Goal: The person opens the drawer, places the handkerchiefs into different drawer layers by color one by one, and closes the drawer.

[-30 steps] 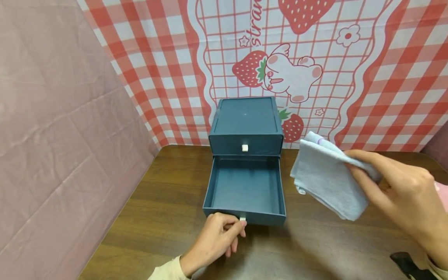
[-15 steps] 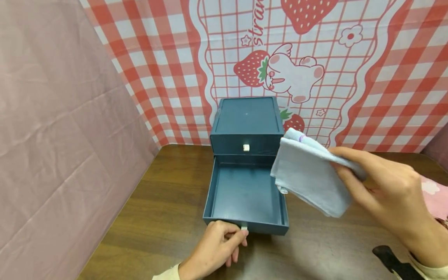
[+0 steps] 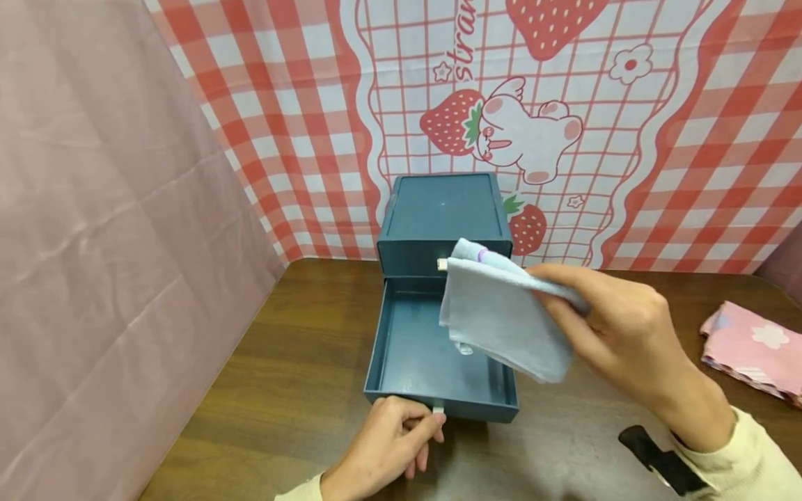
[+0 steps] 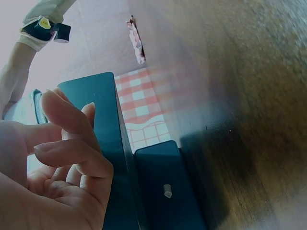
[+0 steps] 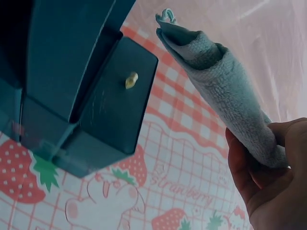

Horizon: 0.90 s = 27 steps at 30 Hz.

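Observation:
A dark blue two-drawer box (image 3: 445, 209) stands at the back of the wooden table with its lower drawer (image 3: 407, 355) pulled out. At the drawer front, my left hand (image 3: 397, 435) pinches the small white knob (image 3: 438, 410). My right hand (image 3: 617, 341) holds a folded light blue towel (image 3: 501, 316) between thumb and fingers, above the drawer's right half. That towel hides part of the drawer's inside and overlaps the upper front. In the right wrist view, the towel (image 5: 216, 81) shows its rolled, layered folds and a small loop at its far corner.
The upper drawer, with its own white knob (image 3: 442, 265), is closed. A folded pink cloth (image 3: 755, 351) lies at the right of the table (image 3: 269, 390). A red checked strawberry curtain (image 3: 313, 139) hangs behind, and a pink cloth wall (image 3: 113, 243) is at left.
The lower drawer has come a little farther out with my left hand on its knob. My right hand has carried the towel leftward from beside the box to over the drawer.

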Tool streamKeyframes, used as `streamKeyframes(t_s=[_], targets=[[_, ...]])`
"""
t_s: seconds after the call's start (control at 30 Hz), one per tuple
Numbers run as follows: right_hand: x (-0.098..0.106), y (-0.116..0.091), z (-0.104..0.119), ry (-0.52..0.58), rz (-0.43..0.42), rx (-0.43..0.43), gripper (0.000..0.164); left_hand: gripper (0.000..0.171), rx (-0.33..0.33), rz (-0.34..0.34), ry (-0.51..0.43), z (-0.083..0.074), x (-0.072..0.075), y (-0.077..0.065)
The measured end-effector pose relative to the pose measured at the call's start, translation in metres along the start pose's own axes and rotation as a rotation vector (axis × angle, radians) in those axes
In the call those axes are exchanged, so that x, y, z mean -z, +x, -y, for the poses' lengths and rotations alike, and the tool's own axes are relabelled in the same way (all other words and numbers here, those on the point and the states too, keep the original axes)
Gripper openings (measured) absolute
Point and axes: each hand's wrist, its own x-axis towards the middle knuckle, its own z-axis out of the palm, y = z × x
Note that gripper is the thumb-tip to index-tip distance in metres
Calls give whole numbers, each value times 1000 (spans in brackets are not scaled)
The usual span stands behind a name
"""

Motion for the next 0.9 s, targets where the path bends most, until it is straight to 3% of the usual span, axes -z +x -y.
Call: streamKeyframes(t_s=[0.33, 0.63, 0.9], targets=[[-26, 1, 1, 105, 128, 43, 33, 35, -10, -2, -10, 0, 0, 0], [-45, -9, -3, 200, 248, -29, 25, 35, -3, 7, -22, -1, 1, 1], [-56, -19, -4, 206, 276, -30, 20, 35, 9, 2, -16, -1, 1, -1]])
